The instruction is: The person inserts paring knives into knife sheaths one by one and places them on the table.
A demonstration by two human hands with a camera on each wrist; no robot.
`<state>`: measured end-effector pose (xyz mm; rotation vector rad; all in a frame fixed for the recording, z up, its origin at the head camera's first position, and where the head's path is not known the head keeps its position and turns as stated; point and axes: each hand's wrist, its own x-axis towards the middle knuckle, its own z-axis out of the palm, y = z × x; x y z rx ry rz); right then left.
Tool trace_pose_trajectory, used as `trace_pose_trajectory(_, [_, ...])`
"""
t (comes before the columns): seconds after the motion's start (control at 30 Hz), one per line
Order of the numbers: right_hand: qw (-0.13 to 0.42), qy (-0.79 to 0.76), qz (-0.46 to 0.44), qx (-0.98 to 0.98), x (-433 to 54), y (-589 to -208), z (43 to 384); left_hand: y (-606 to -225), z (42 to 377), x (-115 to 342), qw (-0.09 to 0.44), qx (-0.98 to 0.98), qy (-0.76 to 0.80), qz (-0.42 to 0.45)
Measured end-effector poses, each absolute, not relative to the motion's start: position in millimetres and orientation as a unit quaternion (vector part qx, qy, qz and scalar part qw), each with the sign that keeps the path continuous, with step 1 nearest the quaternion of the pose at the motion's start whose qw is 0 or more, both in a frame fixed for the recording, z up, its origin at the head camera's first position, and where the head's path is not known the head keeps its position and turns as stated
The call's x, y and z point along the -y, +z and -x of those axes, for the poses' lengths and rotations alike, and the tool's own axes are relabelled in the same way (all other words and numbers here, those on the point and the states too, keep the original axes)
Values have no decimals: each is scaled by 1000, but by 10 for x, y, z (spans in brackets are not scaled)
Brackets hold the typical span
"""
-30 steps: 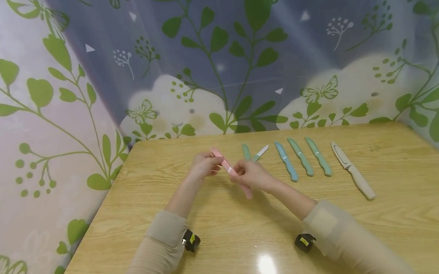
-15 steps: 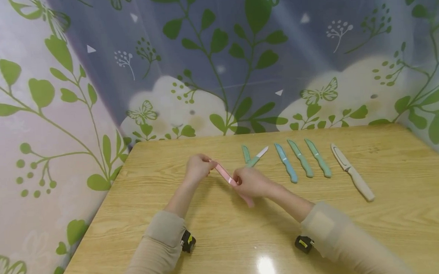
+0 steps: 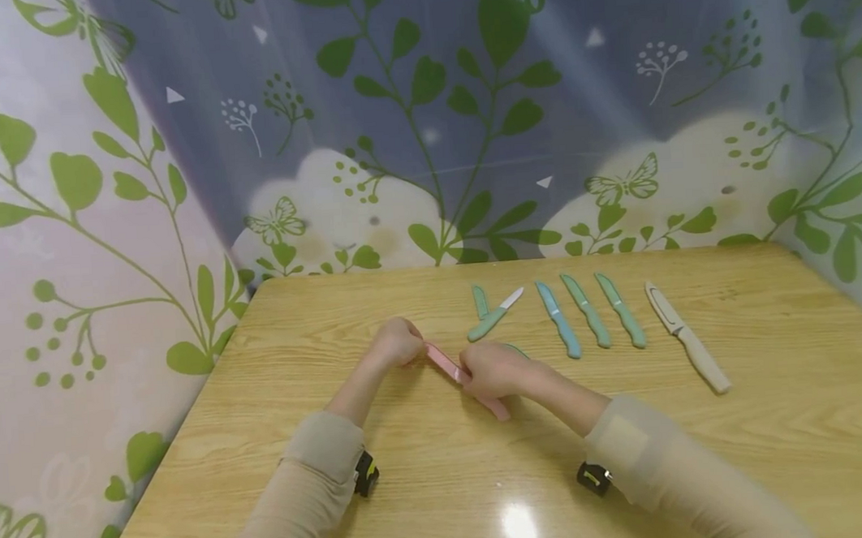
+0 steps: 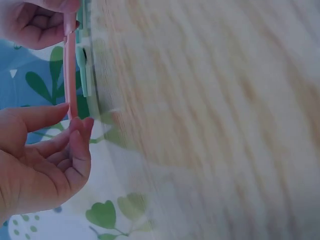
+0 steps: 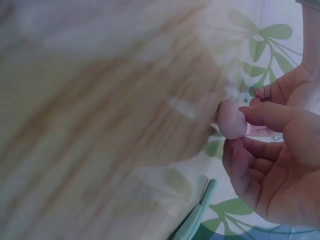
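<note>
A pink knife [image 3: 445, 362] in a matching pink sheath slants between both hands, held just above the table. My left hand [image 3: 398, 341] pinches the sheathed blade end between thumb and fingertips; the left wrist view shows this pinch on the pink sheath [image 4: 70, 75]. My right hand [image 3: 496, 369] grips the handle near the blade, and the rounded handle end [image 5: 232, 119] faces the right wrist camera. Beyond the hands lie an uncovered green knife [image 3: 494, 316] with a pale blade and a separate green sheath [image 3: 481, 302]. A green edge [image 3: 516, 351] shows behind the right hand, mostly hidden.
To the right, a blue knife [image 3: 559, 319], two green knives [image 3: 587, 311] and a larger beige knife [image 3: 686, 337], all sheathed, lie in a row on the wooden table [image 3: 413, 481]. A leaf-patterned cloth [image 3: 423, 123] hangs at the back.
Both hands have come nearer the body with the pink knife. The left hand has shifted its pinch toward the sheath's tip. The uncovered green knife now shows fully, and a green edge appears behind the right hand.
</note>
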<state>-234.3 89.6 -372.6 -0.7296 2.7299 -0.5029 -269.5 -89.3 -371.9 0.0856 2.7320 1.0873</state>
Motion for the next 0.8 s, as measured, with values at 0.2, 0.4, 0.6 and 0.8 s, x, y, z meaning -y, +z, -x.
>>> trace_pose_trajectory(0.2, [134,-163,266,-941,-882,-3739,2339,-3750,2718,889,113,-934,337,-43])
trace_pose_trajectory(0.4, [138,-152,274,-940,-865,-3755,2331,-3770,2711,890,133,-930,339,-48])
trace_pose_trajectory(0.6, [137,-142,274,-941,-856,-3749,2327,-3778,2697,872,128,-935,326,-61])
trace_pose_trajectory(0.8, [141,-156,269,-940,-909,-3741,2350,-3749,2679,836,111,-952,276,-68])
